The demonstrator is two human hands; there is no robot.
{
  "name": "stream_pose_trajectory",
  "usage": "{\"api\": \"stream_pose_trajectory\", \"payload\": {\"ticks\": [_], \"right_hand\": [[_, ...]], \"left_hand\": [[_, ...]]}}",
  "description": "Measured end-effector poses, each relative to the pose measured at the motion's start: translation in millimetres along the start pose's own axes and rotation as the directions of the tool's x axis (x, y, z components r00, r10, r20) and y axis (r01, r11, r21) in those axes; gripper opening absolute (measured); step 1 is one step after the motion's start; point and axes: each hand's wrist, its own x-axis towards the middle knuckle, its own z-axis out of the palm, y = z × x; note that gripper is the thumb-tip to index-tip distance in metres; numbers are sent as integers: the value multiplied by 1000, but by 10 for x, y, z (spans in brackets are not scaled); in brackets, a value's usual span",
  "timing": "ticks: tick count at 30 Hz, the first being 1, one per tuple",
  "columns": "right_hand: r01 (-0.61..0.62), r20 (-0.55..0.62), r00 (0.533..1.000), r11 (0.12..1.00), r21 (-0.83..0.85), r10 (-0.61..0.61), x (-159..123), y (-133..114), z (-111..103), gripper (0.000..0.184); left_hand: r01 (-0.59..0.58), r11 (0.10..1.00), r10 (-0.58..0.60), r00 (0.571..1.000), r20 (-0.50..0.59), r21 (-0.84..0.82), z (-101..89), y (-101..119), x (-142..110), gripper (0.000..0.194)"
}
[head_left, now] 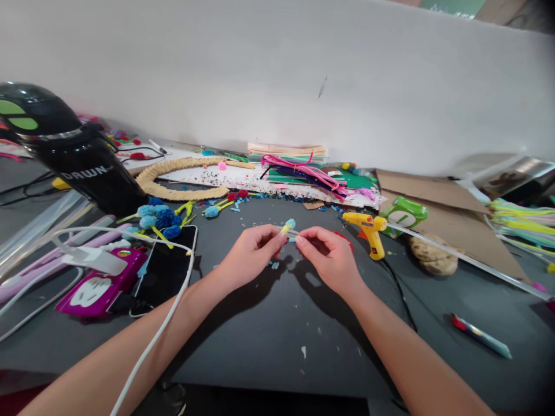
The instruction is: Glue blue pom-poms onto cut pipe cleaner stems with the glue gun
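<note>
My left hand (251,251) is closed in a pinch on a small fuzzy pipe-cleaner piece (288,226), yellow with a light blue tip, held above the dark table. Close beside it, my right hand (332,260) has thumb and forefinger pressed together. A thin pale strip runs between the two hands; what it is cannot be made out. Light blue fuzz scraps (274,265) lie on the table under the fingers. Behind my right hand a red curved thing (349,239) shows in part.
A yellow glue gun (368,228) and green tape dispenser (405,215) stand to the right, with a marker (481,336) nearer. To the left are a black bottle (93,164), phone (171,271), purple power strip (102,283) and blue pompom stems (162,218). A white cable (162,329) crosses my left forearm.
</note>
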Motion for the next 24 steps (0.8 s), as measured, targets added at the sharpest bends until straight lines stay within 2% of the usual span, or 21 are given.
{"api": "stream_pose_trajectory", "payload": {"ticks": [6, 24], "right_hand": [[-38, -75, 996, 999, 37, 40, 50, -31, -60, 20], [-112, 12, 994, 993, 25, 112, 64, -26, -55, 26]], "left_hand": [[-24, 995, 26, 1000, -16, 94, -4, 7, -11, 38], [-68, 965, 67, 998, 11, 255, -8, -44, -22, 35]]}}
